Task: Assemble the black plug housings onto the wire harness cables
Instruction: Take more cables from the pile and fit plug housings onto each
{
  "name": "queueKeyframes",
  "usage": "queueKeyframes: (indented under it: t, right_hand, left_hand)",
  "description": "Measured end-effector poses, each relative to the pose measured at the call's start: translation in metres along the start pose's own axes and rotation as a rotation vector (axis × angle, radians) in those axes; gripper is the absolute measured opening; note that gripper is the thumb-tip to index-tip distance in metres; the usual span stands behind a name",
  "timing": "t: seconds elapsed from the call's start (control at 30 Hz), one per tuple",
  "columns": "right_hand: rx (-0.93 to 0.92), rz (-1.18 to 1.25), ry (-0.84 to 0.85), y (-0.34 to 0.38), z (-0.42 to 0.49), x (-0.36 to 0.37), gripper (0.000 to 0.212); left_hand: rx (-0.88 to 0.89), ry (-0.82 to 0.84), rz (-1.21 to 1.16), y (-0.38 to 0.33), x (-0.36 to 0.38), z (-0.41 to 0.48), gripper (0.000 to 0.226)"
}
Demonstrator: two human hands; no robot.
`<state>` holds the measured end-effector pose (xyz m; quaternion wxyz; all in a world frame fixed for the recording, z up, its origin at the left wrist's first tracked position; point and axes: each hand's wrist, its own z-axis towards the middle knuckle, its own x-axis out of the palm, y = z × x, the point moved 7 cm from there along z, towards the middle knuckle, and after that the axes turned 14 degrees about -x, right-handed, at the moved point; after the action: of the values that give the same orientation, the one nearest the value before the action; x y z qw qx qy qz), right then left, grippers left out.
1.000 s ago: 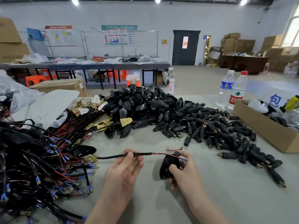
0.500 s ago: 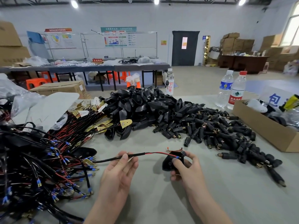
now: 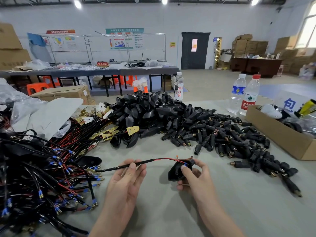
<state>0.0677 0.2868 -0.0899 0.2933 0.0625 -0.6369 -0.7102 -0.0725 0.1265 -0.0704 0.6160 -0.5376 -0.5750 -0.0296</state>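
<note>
Pinches cable with left hand, grips black plug housing in right hand at cable's red-wired end; holds both on near side of housing pile, clear of it.

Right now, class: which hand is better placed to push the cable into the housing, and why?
Left. The left hand pinches the cable just behind the housing, which the right hand grips steady.

The grey desk carries tangled harness cables left, plug housings far, a cardboard box right.
</note>
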Motion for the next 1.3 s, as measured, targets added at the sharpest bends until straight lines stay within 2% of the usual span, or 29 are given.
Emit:
queueKeyframes:
  t: [0.27,0.47,0.6,0.83,1.07,1.3]
  right_hand:
    - [0.021,0.06,0.001,0.003,-0.003,0.002,0.025]
    - [0.107,0.219,-0.033,-0.001,-0.003,0.002,0.014]
    - [0.143,0.286,-0.025,0.002,-0.005,0.002,0.015]
    - [0.193,0.353,0.032,0.005,-0.009,0.008,0.026]
    - [0.239,0.364,0.111,0.005,-0.017,0.023,0.017]
    - [0.332,0.465,0.14,0.001,-0.033,0.039,0.022]
  left_hand:
    - [-0.017,-0.001,-0.011,0.003,0.0,0.002,0.018]
    - [-0.012,-0.008,0.013,0.003,-0.001,0.003,0.02]
    - [0.01,-0.008,0.068,0.003,-0.002,0.004,0.021]
    - [0.062,0.002,0.205,0.005,-0.002,0.004,0.02]
    - [0.144,-0.019,0.404,0.005,0.001,0.003,0.028]
    - [0.142,-0.001,0.542,0.01,0.001,0.005,0.027]
